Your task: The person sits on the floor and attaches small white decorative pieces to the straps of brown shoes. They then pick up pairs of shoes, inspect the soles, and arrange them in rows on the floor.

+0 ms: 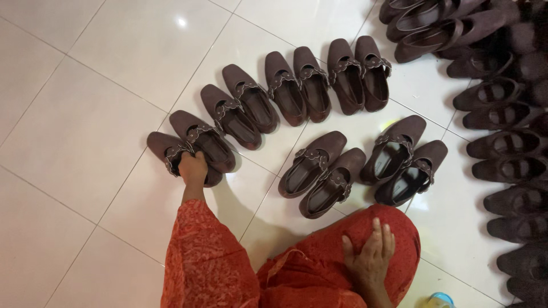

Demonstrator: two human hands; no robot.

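My left hand (193, 169) reaches out in an orange sleeve and is closed on a pair of dark brown shoes (192, 147) with scalloped straps, at the left end of a row on the white tiled floor (85, 125). Three more matching pairs (299, 84) continue that row up to the right. Two further pairs (359, 165) lie in a nearer row. My right hand (370, 256) rests flat on my knee, which is covered in orange cloth, with fingers apart and holding nothing.
A large pile of the same dark shoes (502, 120) fills the right edge and top right corner. A small blue object (439, 299) shows at the bottom edge beside my knee.
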